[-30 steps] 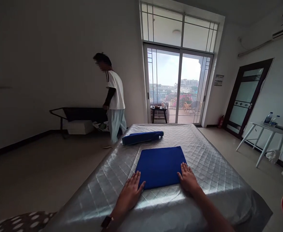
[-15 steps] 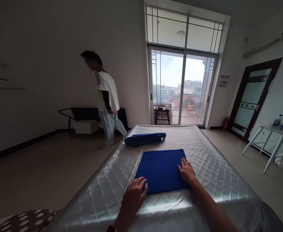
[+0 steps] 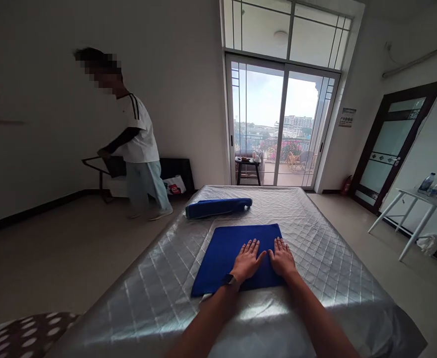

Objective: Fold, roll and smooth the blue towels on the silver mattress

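Observation:
A blue folded cloth (image 3: 218, 258) lies flat on a bed with a silver quilted cover (image 3: 158, 293). Palm down on the cloth, right of its middle, rests my left hand (image 3: 247, 259), fingers stretched out and a dark watch at the wrist. Beside it my right hand (image 3: 282, 257) is spread flat over the cloth's right edge, its thumb close to the left thumb. Neither hand grips anything. Farther back, a second blue bundle (image 3: 218, 208), long and rolled or folded, lies across the bed.
A person (image 3: 138, 134) in a white shirt bends over a black frame (image 3: 101, 174) at the left wall. A white table (image 3: 427, 198) with bottles stands at the right. Beyond the bed are glass sliding doors (image 3: 257, 124). Brown dotted fabric (image 3: 28, 335) is at the lower left.
My left hand has moved from the cloth's left corner to beside my right hand and lies flatter. The person has moved left and reached toward the black frame.

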Demonstrator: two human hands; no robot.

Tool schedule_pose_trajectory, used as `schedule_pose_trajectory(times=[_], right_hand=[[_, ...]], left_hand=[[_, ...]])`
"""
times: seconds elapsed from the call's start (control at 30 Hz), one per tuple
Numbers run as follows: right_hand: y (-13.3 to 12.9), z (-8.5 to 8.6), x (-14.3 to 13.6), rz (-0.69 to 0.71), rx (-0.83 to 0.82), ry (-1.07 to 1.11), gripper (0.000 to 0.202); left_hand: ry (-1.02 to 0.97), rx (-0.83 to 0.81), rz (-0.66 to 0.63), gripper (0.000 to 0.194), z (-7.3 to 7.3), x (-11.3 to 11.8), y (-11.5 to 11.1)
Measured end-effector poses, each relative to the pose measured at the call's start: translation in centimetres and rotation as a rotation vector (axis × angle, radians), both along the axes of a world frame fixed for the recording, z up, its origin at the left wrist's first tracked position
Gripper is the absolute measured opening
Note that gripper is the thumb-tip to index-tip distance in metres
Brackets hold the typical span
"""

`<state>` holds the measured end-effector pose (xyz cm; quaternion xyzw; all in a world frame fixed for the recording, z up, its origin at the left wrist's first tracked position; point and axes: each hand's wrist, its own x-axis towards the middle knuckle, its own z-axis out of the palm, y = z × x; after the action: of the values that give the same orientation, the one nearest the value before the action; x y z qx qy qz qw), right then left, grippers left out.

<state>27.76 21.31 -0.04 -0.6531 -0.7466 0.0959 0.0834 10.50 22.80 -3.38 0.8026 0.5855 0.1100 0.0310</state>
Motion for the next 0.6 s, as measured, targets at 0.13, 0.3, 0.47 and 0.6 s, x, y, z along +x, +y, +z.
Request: schedule_pose_trajectory(times=[0.13,0.3,0.47,0.6], right_hand=[[0.1,-0.2,-0.2,-0.010,-0.004,0.005,0.068],[-0.1,0.1,-0.3,-0.019,-0.022,-0.002,0.068],[0.5,0.7,-0.2,0.007,-0.065,-0.031,0.068],[2.6,1.8,-0.6,0.012,-0.042,-0.040,0.064]], left_hand=[[0.049,0.021,0.190,0.076,-1.6,-7.9,0.3],[0.044,0.141,0.181,0.078,-2.8,-15.5,-0.6],[0.042,0.168,0.175,0.080,-3.7,-16.3,-1.2],[0.041,0.163,0.164,0.076,-4.1,-16.0,-0.9]])
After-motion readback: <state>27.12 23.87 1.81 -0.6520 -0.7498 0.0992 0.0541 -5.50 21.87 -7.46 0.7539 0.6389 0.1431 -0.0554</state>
